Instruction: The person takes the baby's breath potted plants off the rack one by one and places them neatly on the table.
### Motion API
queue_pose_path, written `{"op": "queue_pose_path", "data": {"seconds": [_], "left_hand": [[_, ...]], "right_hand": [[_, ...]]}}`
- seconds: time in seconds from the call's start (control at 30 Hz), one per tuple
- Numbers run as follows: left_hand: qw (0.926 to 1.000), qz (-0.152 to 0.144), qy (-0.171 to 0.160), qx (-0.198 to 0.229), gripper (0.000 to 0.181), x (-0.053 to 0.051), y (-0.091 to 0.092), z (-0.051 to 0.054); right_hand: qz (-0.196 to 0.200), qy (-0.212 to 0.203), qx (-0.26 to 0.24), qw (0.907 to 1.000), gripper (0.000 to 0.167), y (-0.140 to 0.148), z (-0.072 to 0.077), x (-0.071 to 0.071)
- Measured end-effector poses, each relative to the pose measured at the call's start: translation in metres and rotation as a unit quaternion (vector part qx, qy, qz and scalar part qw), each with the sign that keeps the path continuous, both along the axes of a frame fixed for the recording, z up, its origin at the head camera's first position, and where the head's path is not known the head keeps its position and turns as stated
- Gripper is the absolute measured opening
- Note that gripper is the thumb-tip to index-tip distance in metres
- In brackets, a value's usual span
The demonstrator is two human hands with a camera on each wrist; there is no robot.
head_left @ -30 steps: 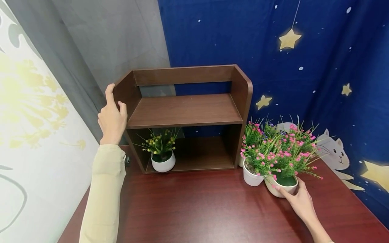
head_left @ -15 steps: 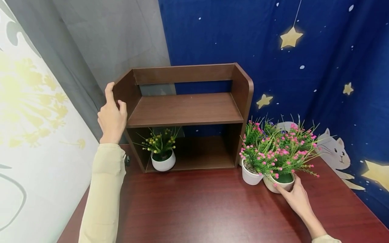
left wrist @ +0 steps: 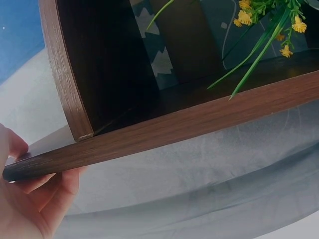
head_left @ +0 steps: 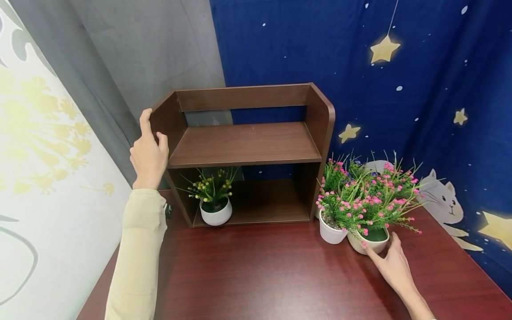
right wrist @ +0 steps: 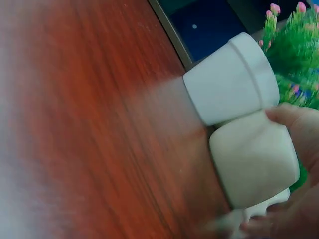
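Observation:
My left hand (head_left: 149, 155) grips the left side panel of a brown two-tier wooden shelf (head_left: 248, 144). In the left wrist view, the thumb is on one face of the panel edge (left wrist: 65, 155) and the fingers are on the other. At right, my right hand (head_left: 395, 269) is around a cream pot (head_left: 374, 246) with a pink-flowered plant (head_left: 384, 200), thumb on one side, fingers on the other. The right wrist view shows this pot (right wrist: 254, 159) against a white tapered pot (right wrist: 232, 82); the fingers are partly blurred.
On the lower shelf, at its left, stands a white pot (head_left: 216, 213) with yellow flowers. Another white pot (head_left: 332, 231) and more flowering plants crowd beside the shelf's right panel. A reddish-brown table (head_left: 256, 275) lies beneath; a blue star-patterned curtain (head_left: 280, 44) hangs behind.
The right hand has moved the cream pot slightly left and back, closer to the white pot. In the last half second the pot hardly moves. The left hand stays on the panel.

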State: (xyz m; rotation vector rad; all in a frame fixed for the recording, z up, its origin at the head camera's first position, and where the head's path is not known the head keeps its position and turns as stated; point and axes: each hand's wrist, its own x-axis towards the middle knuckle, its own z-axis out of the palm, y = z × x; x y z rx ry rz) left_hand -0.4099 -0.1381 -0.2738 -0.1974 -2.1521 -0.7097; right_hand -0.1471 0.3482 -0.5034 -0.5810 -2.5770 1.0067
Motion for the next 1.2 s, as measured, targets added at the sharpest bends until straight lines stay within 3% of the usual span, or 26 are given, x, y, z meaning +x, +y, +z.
{"op": "queue_pose_path", "data": {"seconds": [0.13, 0.37, 0.63, 0.9, 1.2], "left_hand": [[1.0, 0.001, 0.006, 0.0, 0.051, -0.001, 0.001, -0.001], [1.0, -0.001, -0.001, -0.002, 0.051, -0.001, 0.001, -0.001], [1.0, 0.0, -0.002, 0.0, 0.052, 0.0, 0.001, -0.001], [1.0, 0.0, -0.003, 0.0, 0.052, -0.001, 0.001, -0.001], [1.0, 0.003, -0.006, -0.001, 0.053, 0.0, 0.001, -0.001]], "right_hand": [[-0.005, -0.033, -0.01, 0.9994, 0.104, -0.011, 0.01, 0.015], [0.021, -0.094, -0.045, 0.9944, 0.106, -0.03, 0.02, 0.035], [0.022, -0.052, -0.037, 0.9977, 0.09, -0.051, 0.016, 0.049], [0.024, -0.071, -0.028, 0.9968, 0.088, -0.063, 0.019, 0.054], [0.037, -0.03, -0.007, 0.9989, 0.083, -0.08, 0.016, 0.057]]}}
